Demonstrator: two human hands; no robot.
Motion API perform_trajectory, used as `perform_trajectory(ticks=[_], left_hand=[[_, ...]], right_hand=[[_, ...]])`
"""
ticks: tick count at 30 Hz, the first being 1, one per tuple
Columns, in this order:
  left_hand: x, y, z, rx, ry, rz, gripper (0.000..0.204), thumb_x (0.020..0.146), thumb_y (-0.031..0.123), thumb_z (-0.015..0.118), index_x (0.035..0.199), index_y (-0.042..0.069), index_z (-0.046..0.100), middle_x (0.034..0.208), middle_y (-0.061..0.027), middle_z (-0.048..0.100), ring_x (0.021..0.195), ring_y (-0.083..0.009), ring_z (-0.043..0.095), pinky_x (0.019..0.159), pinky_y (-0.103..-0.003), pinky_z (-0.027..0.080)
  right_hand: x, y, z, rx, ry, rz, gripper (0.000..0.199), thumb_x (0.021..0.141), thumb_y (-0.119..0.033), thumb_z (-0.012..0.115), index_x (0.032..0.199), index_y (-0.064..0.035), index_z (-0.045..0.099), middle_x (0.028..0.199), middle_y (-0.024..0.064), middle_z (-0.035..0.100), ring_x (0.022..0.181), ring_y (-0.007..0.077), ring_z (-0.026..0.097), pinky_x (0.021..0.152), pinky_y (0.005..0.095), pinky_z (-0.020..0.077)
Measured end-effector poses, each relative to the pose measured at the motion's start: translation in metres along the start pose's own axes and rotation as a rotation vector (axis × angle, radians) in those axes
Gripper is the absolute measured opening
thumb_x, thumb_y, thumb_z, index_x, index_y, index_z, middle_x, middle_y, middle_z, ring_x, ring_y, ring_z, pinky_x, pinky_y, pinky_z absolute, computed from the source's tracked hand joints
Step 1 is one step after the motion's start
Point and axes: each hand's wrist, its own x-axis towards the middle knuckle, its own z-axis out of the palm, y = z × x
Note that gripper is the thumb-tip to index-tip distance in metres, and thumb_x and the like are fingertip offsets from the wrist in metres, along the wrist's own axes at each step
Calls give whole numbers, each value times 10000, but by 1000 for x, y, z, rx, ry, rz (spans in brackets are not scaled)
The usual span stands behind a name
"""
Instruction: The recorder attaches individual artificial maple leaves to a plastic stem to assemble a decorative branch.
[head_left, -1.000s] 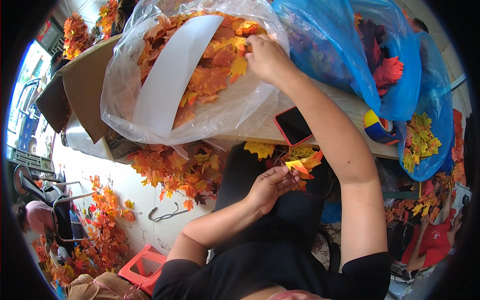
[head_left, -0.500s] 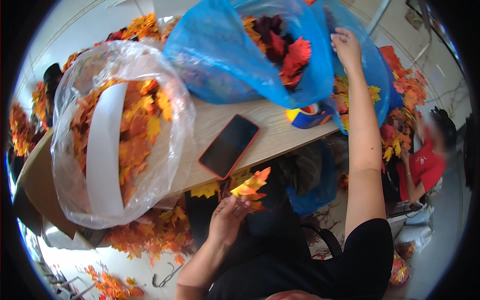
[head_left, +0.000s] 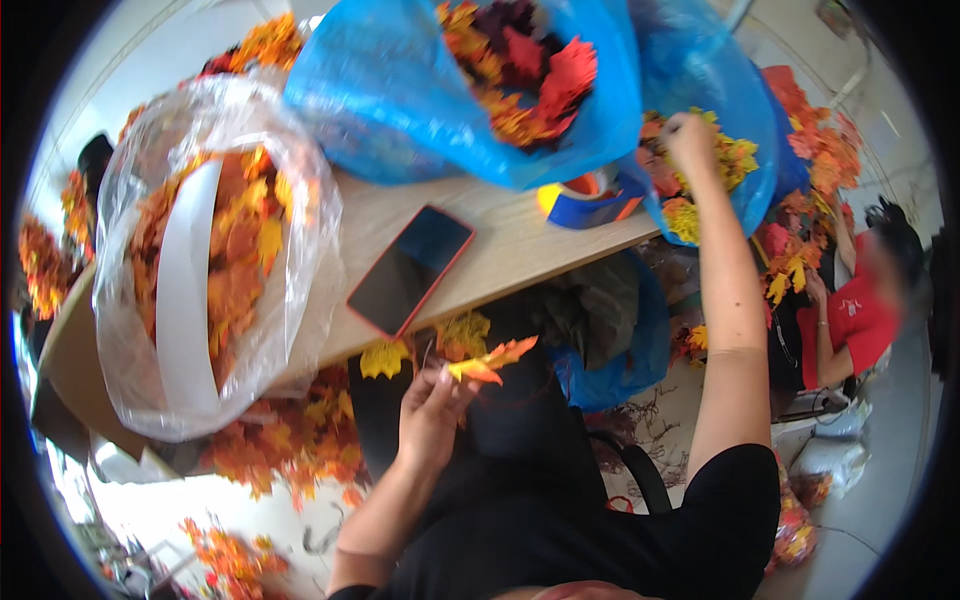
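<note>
My left hand (head_left: pixel 432 412) pinches an artificial maple leaf (head_left: pixel 495 361), orange with a yellow base, between thumb and fingers above my lap. Out at the right, my right hand (head_left: pixel 692 145) is among yellow and red artificial leaves (head_left: pixel 735 160) in the right-hand blue plastic bag (head_left: pixel 690 60). Its fingers look curled together; what they grip, if anything, is hidden. Beside it stands another blue bag (head_left: pixel 380 110), its mouth showing orange, dark purple and red leaves (head_left: pixel 560 90).
On the wooden table (head_left: pixel 460 205) lie a phone (head_left: pixel 412 270) and a blue tape roll (head_left: pixel 590 205). A clear bag (head_left: pixel 120 330) of orange leaves with a white strip (head_left: pixel 187 290) stands left. A person in red (head_left: pixel 850 325) works at far right. Leaf bunches (head_left: pixel 295 435) hang below the table edge.
My right hand has gone from the blue bag's rim down into the yellow leaves. My left hand still holds the maple leaf, now turned more sideways. The view has shifted slightly.
</note>
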Motion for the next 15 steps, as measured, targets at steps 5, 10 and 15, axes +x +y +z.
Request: perform_trajectory(ticks=[5,10,15], left_hand=[[1,1,16,119,49,-15,94,959,168,526,898,96,523,828,-56,626,818,-190,650,608,-304,498],[-4,2,13,115,59,-35,144,956,184,542,900,51,534,877,-69,625,891,-191,639,866,-329,486],[-3,-2,7,139,38,-60,151,959,196,537,907,55,533,895,-86,642,851,-177,635,842,-314,486]], right_hand=[[3,8,-3,-254,-268,81,257,772,-260,698,739,-5,692,647,211,610,640,370,613,602,447,473],[-10,-9,-3,-23,-65,59,229,806,-241,680,819,-15,709,655,206,607,621,349,610,579,436,457],[-10,-5,-15,-50,109,55,218,831,-259,657,886,-58,720,676,186,623,614,336,605,587,407,464]])
